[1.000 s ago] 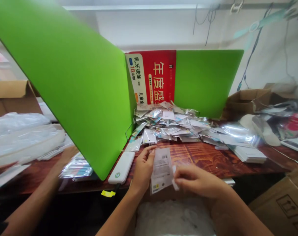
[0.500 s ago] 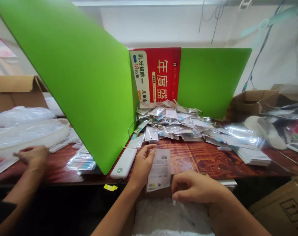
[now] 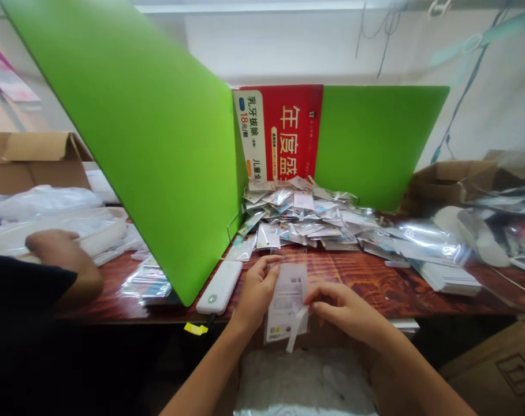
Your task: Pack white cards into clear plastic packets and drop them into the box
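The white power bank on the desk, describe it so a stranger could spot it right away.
Find the big green divider slanting across the wooden desk. At its lower near corner lies the white power bank, just beside the left hand. It is the only solid, rounded white slab; its neighbours are crinkly clear packets.

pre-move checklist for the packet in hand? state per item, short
1. Left hand grips the packet at its left edge: ok.
2. Right hand pinches the white strip at the packet's right edge: ok.
3. Strip fully peeled off: cannot tell.
4. Packet's printed label facing the camera: ok.
5. Bare table between the hands and the pile of packets: ok.
6. Co-worker's arm stays beyond the green divider, apart from both hands: ok.
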### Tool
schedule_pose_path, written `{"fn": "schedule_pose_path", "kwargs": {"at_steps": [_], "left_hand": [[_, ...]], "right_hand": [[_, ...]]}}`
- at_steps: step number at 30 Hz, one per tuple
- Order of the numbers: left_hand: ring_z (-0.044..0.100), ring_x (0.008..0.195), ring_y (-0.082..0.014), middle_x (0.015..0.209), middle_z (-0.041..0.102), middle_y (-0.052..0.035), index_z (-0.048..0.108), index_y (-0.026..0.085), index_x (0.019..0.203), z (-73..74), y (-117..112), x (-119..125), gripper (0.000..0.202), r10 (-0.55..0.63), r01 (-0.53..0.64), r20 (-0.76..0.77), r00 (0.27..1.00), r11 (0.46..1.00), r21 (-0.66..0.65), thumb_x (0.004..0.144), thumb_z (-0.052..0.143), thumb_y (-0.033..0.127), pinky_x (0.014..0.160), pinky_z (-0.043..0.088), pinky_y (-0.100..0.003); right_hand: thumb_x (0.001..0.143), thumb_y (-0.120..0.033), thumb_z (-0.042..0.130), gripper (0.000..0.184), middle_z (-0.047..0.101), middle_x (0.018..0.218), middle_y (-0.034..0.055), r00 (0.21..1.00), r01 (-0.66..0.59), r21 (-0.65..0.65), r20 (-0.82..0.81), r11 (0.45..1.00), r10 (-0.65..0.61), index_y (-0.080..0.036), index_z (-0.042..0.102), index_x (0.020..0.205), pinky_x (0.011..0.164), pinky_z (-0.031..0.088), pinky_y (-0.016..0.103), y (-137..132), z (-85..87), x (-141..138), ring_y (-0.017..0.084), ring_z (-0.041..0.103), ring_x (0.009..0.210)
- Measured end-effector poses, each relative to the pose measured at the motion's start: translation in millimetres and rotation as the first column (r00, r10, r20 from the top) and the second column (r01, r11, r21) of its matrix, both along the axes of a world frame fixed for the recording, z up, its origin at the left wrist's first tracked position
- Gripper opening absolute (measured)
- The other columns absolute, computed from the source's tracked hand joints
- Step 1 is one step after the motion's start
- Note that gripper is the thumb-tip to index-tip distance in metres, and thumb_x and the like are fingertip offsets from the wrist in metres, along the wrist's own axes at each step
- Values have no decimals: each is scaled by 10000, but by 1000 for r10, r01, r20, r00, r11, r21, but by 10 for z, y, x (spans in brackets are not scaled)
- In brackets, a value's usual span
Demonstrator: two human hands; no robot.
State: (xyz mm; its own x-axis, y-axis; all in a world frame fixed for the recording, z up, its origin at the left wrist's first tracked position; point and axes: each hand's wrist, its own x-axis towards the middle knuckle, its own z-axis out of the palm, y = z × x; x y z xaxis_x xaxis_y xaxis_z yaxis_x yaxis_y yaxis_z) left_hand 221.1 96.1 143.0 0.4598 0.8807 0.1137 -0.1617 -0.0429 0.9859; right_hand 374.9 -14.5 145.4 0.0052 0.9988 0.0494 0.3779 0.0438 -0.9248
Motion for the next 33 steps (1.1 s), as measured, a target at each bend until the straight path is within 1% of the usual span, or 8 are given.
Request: {"fn": "schedule_pose_path", "kwargs": {"at_steps": [7,11,16,22,24,27,30,33], "left_hand": [[571,561,-137,730,648,-19,584,154,1029,0,13,57,383,-12,12,-19,1000,1000,-7,747,618,412,511,441,-230],[599,616,-154,804,670,-45,590,157,1055,-8,8,58,378,-54,57,-52,997,997,45,777,607,413,536,458,-241],[582,615,-142,817,667,-45,614,162,1025,-44,48,27,304,7,4,-77,997,991,130,806,573,369,526,435,-228],[548,586,-134,714,631,-16,623,166,1000,-48,52,-69,258,37,-30,-54,998,992,123,813,553,329,494,396,-212],[549,598,-132,732,633,-17,624,168,989,-26,27,-95,246,32,-30,-27,999,995,93,811,556,322,504,408,-214],[550,605,-127,741,629,-13,627,170,966,24,-31,-115,229,-17,16,15,1000,999,41,801,572,320,514,422,-214],[552,611,-123,725,621,-8,627,167,959,67,-82,-119,235,-88,88,33,996,996,-3,783,606,322,524,432,-213],[563,616,-122,728,624,-6,621,167,960,83,-99,-120,263,-164,167,50,985,984,-61,764,645,340,538,448,-217]], "right_hand": [[864,-442,466,399,492,535,-7,995,11,-63,97,998,-5,-180,507,566,513,347,239,-67,83,39,114,467,509],[750,-270,561,126,550,652,-4,997,51,2,58,999,-51,-180,558,662,563,362,232,-86,54,73,123,489,608],[679,-162,492,146,591,737,6,991,-127,-85,-41,988,124,-190,604,770,616,412,245,-93,72,-25,139,530,675],[899,-385,398,355,593,691,31,955,-277,-190,53,942,292,-169,627,736,603,425,254,-44,93,-156,138,533,632],[919,-490,376,469,550,611,19,966,-216,-158,112,964,235,-169,594,656,554,395,251,-8,60,-137,129,497,568],[851,-576,490,458,515,577,-3,989,80,-1,126,997,-79,-183,541,621,520,360,249,50,17,-70,122,464,539],[745,-595,625,413,614,711,24,926,377,82,-12,923,-377,-184,607,777,571,413,265,88,22,-14,156,549,646],[697,-566,690,489,678,934,69,914,365,10,-194,931,-357,-190,639,1006,650,473,295,99,48,-4,198,616,800]]}}
